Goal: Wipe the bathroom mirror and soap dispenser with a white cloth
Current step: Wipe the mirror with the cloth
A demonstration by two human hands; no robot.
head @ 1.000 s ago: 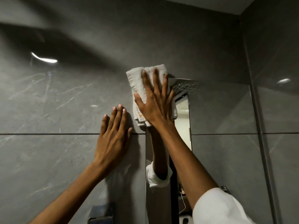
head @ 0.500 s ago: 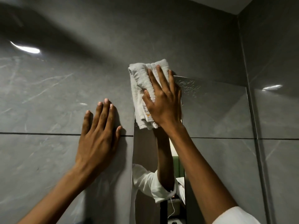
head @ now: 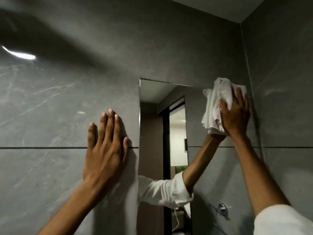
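Here, in the head view, the right hand (head: 235,114) presses a bunched white cloth (head: 214,106) flat against the mirror (head: 152,133) at its upper right corner, in the right of the frame. The cloth looks soft, light and apt to bunch, so a spread palm probably holds it best. The left hand (head: 105,150) lies open, holding nothing, on the grey wall tile (head: 50,116) just left of the mirror's edge. The side wall crowds the cloth; free glass lies leftward and below. No soap dispenser shows.

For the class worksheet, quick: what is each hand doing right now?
Left hand: open, flat on wall tile.
Right hand: pressing white cloth to mirror.
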